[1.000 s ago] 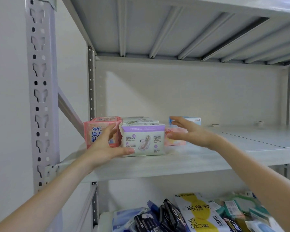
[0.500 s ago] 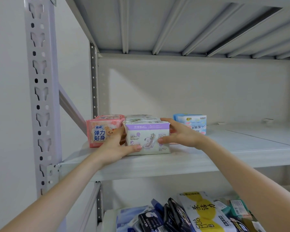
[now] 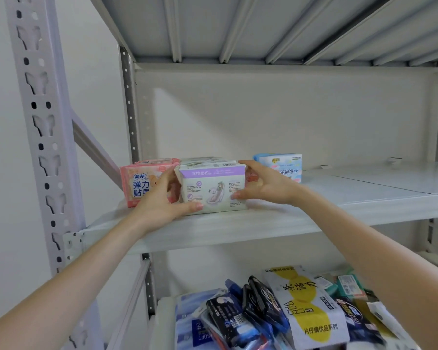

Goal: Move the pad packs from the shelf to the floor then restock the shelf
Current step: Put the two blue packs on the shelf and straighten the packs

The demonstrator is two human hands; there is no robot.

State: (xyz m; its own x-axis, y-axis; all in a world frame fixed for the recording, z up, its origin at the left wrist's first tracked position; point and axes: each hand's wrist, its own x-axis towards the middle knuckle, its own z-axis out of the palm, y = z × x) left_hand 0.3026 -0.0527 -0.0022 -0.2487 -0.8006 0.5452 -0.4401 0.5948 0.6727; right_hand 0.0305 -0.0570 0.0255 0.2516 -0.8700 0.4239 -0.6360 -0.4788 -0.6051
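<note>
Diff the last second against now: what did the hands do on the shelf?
The right hand came in from the packs further back and took hold of the right end of the purple-topped pack, thumb in front, fingers over the top edge. The left hand kept its hold on the left end. The pack has not left the shelf. The pink pack and the blue pack are unmoved.

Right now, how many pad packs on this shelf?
5: pink pack at left; purple pack between left hand and right hand; white pack behind it; red pack beside it; blue pack back right. Others may be hidden.
</note>
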